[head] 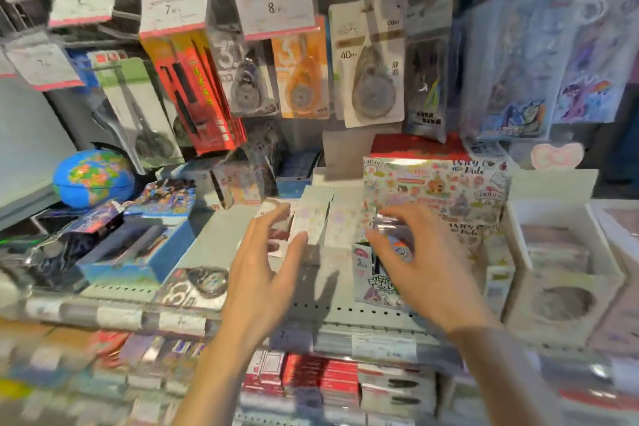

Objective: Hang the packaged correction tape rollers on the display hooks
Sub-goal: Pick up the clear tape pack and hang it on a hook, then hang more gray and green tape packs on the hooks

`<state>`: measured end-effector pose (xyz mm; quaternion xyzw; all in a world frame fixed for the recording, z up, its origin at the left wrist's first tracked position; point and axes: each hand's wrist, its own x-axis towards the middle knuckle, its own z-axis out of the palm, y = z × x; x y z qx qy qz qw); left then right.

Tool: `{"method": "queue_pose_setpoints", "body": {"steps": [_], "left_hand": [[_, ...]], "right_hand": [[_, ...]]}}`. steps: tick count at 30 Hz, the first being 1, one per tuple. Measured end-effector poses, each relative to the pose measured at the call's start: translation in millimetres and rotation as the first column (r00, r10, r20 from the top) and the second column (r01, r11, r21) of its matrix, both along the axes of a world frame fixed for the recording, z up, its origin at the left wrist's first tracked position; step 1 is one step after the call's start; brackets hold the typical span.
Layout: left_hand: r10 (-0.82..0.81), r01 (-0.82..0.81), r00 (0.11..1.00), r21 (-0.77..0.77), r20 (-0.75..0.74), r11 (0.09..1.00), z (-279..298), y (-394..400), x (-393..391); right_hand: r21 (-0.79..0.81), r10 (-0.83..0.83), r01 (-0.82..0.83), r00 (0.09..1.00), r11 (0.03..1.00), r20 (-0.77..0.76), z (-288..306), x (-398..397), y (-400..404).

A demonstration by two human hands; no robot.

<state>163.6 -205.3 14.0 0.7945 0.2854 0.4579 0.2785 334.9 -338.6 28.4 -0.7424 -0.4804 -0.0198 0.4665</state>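
Three kinds of packaged correction tape rollers hang on hooks above the shelf: a grey pack (247, 79), an orange pack (301, 79) and a beige "40m" pack (371, 65). One more roller pack (197, 287) lies flat on the shelf's front edge, left of my left hand. My left hand (262, 266) hovers over the shelf with fingers spread and nothing in it. My right hand (425, 263) reaches toward small packs beside a patterned box, fingers apart; its fingertips are at a small shiny pack (390, 223), and a grip is not evident.
White price tags (275, 6) hang in front of the hooks. Scissors packs (138, 103) and red packs (204, 93) hang at left. A globe (93, 178) and blue boxes sit on the shelf's left; white open boxes (553, 252) at right. A patterned box (435, 190) stands behind my right hand.
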Motion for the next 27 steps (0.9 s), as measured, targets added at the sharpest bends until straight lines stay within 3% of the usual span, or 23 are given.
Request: {"method": "queue_pose_setpoints", "body": {"steps": [8, 15, 20, 27], "left_hand": [[-0.032, 0.032, 0.999, -0.131, 0.003, 0.991, -35, 53, -43], [-0.229, 0.229, 0.973, -0.263, 0.034, 0.937, -28, 142, -85], [-0.269, 0.268, 0.963, -0.064, -0.013, 0.961, -22, 188, -116], [-0.265, 0.27, 0.962, -0.098, 0.063, 0.958, -19, 227, -157]], "right_hand": [[-0.001, -0.219, 0.22, 0.972, 0.975, 0.08, -14, -28, 7], [0.074, -0.542, 0.538, 0.822, 0.84, 0.177, 0, -79, 64], [0.102, -0.517, 0.509, 0.819, 0.855, 0.249, -1, -119, 123], [0.062, -0.36, 0.355, 0.904, 0.933, 0.231, -11, -162, 199]]}}
